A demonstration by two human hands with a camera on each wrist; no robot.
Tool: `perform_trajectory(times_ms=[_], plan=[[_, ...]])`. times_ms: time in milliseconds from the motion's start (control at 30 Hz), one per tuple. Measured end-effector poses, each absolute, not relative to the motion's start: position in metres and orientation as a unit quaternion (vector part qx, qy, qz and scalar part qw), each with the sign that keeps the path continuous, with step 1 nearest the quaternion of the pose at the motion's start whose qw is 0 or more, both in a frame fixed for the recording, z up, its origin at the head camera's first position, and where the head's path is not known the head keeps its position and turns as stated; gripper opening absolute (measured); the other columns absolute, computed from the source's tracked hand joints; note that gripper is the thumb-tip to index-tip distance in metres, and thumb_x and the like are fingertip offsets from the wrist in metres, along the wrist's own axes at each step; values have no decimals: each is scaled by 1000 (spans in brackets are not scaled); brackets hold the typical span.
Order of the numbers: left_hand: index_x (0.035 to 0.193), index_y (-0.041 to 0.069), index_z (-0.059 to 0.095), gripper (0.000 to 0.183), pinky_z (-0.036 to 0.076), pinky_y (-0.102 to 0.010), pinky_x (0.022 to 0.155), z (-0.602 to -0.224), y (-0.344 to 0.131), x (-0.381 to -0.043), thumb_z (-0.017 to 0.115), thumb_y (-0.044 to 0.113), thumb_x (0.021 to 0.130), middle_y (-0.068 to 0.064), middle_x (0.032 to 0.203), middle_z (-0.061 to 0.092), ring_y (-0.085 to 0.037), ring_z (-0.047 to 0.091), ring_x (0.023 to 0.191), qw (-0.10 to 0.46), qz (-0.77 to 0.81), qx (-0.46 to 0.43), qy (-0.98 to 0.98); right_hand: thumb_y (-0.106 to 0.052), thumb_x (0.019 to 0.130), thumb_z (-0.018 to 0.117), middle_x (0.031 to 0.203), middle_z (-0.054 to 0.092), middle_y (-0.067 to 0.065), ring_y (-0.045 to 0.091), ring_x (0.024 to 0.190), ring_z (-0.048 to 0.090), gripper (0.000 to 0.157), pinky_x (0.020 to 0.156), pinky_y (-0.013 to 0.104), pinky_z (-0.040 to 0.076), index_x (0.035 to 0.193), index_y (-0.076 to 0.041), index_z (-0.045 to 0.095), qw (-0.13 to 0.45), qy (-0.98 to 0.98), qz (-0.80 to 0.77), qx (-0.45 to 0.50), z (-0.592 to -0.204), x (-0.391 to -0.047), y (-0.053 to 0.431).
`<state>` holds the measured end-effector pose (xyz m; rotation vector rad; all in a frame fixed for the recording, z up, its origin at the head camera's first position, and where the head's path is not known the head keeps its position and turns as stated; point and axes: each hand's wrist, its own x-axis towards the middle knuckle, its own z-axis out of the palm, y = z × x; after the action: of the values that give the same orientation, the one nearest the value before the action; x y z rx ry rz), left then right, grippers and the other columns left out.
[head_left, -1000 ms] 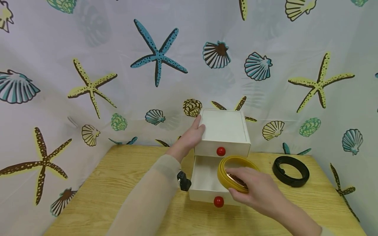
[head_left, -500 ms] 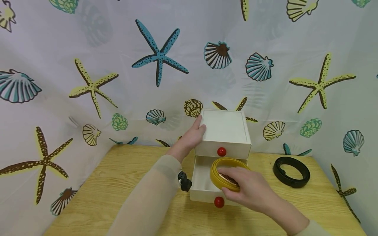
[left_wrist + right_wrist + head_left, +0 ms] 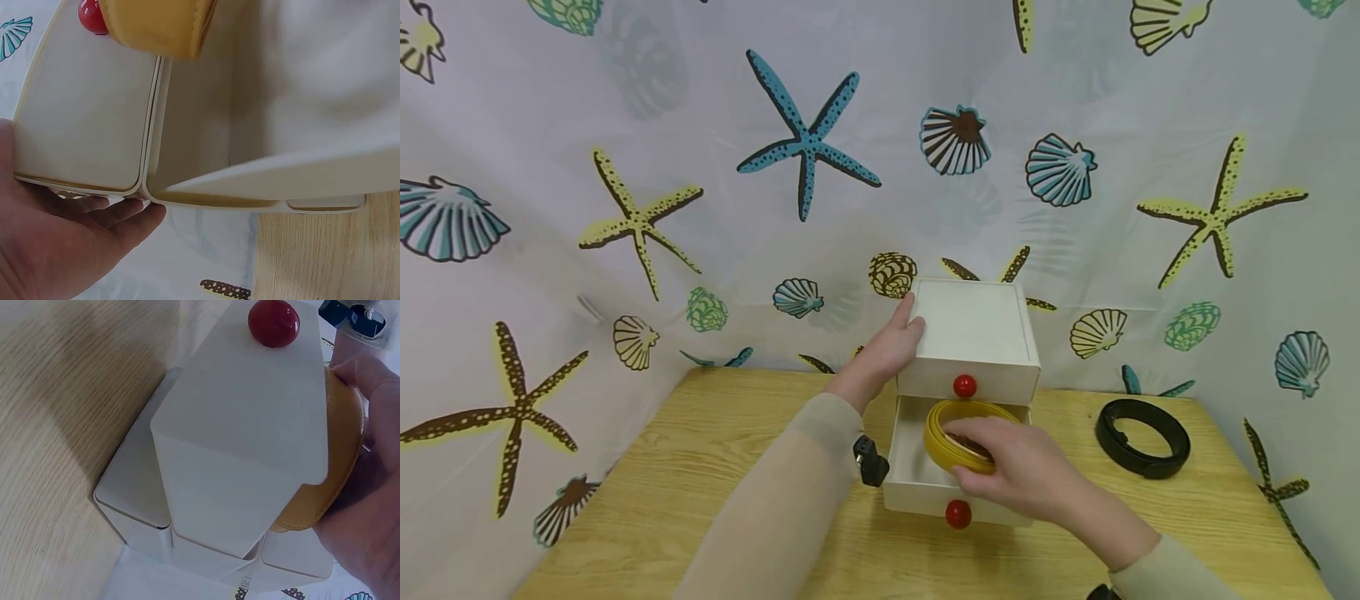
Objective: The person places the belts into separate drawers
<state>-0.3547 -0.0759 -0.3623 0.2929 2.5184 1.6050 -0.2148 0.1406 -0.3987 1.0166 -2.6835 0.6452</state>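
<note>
My right hand (image 3: 1018, 471) grips a coiled yellow belt (image 3: 942, 442) with a stitched edge, thumb outside and fingers inside the coil. It holds the coil over the pulled-out drawer (image 3: 913, 497) of a small white cabinet (image 3: 973, 321). In the right wrist view the belt (image 3: 342, 444) is partly behind the drawer front. My left hand (image 3: 887, 350) rests against the cabinet's left side, near the top. The left wrist view shows its fingers (image 3: 128, 219) extended along that side, and the belt (image 3: 159, 28) at the drawer opening.
A coiled black belt (image 3: 1142, 437) lies on the wooden table (image 3: 722, 450) to the cabinet's right. Red round knobs mark the upper drawer front (image 3: 928, 377) and the pulled-out drawer. A cloth (image 3: 715, 108) printed with starfish and shells hangs behind and at both sides.
My right hand has carried the yellow belt leftward and slightly farther in over the drawer. My left hand stays at the cabinet's side, and the black belt lies where it was.
</note>
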Motion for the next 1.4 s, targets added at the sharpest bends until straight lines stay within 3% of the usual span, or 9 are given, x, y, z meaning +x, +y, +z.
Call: perform_trajectory(times_ms=[633, 1067, 1400], plan=[[180, 24, 1, 68, 7, -53, 136, -363, -76, -355, 31, 40, 121, -4, 186, 3, -28, 3, 170, 69, 537, 97, 835, -28, 102, 77, 122, 75, -7, 8, 96, 64, 40, 86, 36, 60, 141, -18, 73, 26, -905, 248, 345, -407, -230, 135], [180, 23, 0, 68, 5, -53, 136, -364, -76, -355, 31, 39, 121, -4, 186, 1, -28, 1, 170, 72, 547, 107, 827, -30, 99, 79, 123, 77, -8, 8, 100, 67, 41, 89, 39, 60, 138, -21, 76, 37, -909, 235, 344, -417, -250, 134], [180, 23, -1, 68, 6, -55, 135, -363, -77, -354, 30, 40, 121, -4, 186, 0, -29, 1, 170, 78, 543, 103, 829, -32, 101, 80, 131, 76, -10, 8, 108, 68, 39, 96, 41, 60, 140, -24, 77, 12, -914, 221, 339, -418, -255, 133]])
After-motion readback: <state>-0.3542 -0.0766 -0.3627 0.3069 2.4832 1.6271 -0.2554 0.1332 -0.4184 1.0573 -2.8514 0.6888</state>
